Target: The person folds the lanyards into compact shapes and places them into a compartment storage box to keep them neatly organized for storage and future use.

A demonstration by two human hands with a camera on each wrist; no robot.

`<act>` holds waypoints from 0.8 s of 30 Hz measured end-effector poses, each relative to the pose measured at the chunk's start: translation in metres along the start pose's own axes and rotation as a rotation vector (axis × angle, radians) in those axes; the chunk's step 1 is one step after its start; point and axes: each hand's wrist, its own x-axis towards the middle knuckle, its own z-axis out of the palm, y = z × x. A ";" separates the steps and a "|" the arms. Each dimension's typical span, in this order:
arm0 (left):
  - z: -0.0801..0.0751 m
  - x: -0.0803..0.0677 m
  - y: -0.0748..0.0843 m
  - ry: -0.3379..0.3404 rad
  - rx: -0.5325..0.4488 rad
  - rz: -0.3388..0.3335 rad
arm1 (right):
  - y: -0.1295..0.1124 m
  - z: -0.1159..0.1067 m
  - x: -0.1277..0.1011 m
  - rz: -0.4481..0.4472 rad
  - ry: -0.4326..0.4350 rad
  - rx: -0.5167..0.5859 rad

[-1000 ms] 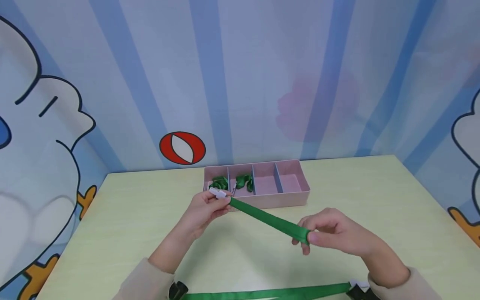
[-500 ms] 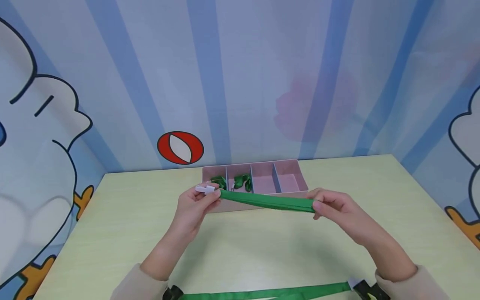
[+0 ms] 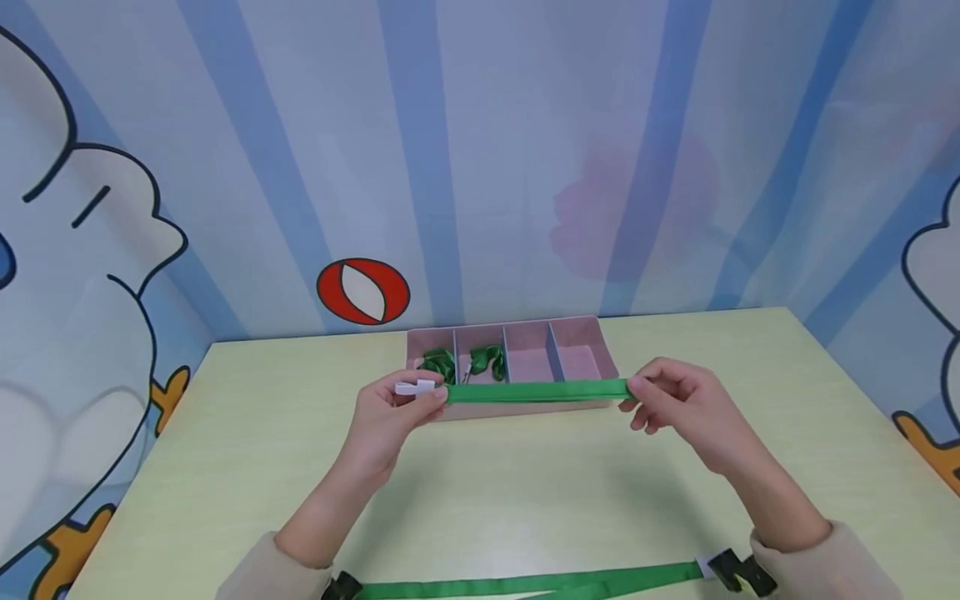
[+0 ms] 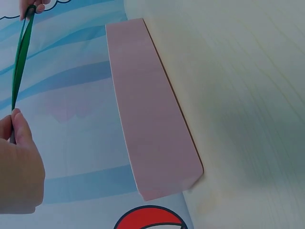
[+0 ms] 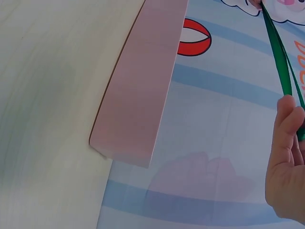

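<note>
Head view: the left hand (image 3: 390, 421) pinches the green strap (image 3: 536, 392) at its white clip (image 3: 415, 387); the right hand (image 3: 690, 417) pinches the opposite end. The strap spans between them, pink tray (image 3: 517, 409) beyond. Left wrist view: fingertips (image 4: 22, 128) pressed together. Right wrist view: strap doubled at the fingers (image 5: 288, 121).

a pale table (image 3: 517, 483) bears a pink divided box (image 3: 583, 362) and, nearer, a green strap (image 3: 637, 577).

pink box (image 4: 152, 112) set on pale table (image 4: 248, 95) | green ribbon (image 4: 20, 60) pinched by left hand (image 4: 20, 167) and right hand (image 4: 41, 5), left of box | striped sheet (image 4: 76, 138) seen behind box | red-and-white print (image 4: 147, 215) partly shown below box
</note>
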 end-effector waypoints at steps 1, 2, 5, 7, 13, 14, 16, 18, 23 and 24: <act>0.001 -0.001 0.000 0.000 -0.001 -0.001 | 0.000 0.000 0.000 0.007 0.021 0.008; 0.001 -0.001 0.001 -0.002 -0.002 -0.001 | -0.001 0.001 0.001 0.012 0.037 0.020; 0.001 -0.001 0.001 -0.008 -0.023 0.006 | -0.003 0.000 0.003 0.015 0.072 0.065; 0.002 -0.001 0.002 -0.010 -0.042 0.010 | -0.005 0.000 0.004 0.015 0.084 0.093; 0.002 -0.002 0.002 0.016 -0.073 -0.006 | -0.008 -0.003 0.007 0.042 0.064 0.162; 0.003 -0.003 0.003 0.023 -0.074 -0.008 | -0.008 -0.004 0.007 0.048 0.059 0.167; 0.004 -0.005 0.003 0.034 -0.079 -0.012 | -0.008 -0.005 0.007 0.063 0.052 0.144; 0.006 -0.007 0.003 0.045 -0.082 -0.011 | -0.007 -0.005 0.007 0.078 0.054 0.080; 0.011 -0.013 0.003 0.061 -0.076 -0.007 | -0.005 -0.005 0.007 0.116 0.087 -0.080; 0.012 -0.013 0.003 0.061 -0.074 -0.008 | -0.004 -0.004 0.007 0.117 0.098 -0.088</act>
